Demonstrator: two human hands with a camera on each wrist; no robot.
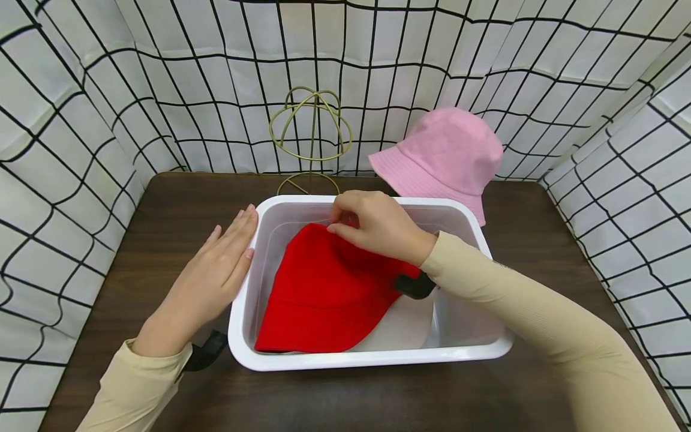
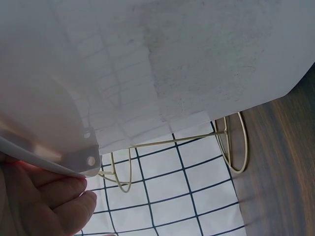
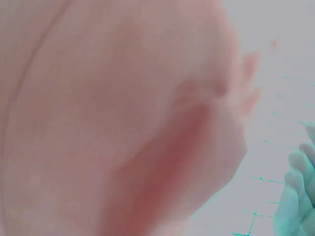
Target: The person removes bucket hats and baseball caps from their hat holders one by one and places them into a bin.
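A red bucket hat (image 1: 324,294) lies inside a white plastic tub (image 1: 372,358), its brim toward the tub's near left corner. My right hand (image 1: 378,225) reaches into the tub from the right and pinches the top of the hat between thumb and curled fingers. Along the tub's left rim rests my left hand (image 1: 216,270), fingers straight. Its fingertips show against the rim in the left wrist view, below the tub's outer wall (image 2: 206,59). Blurred skin of the right hand (image 3: 98,98) fills most of the right wrist view.
Behind the tub, a gold wire hat stand (image 1: 311,159) rises from the dark wooden table (image 1: 189,198). A pink bucket hat (image 1: 448,153) sits at the back right, partly behind the tub. Black wire grid panels (image 1: 216,78) over white sheeting enclose the back and sides.
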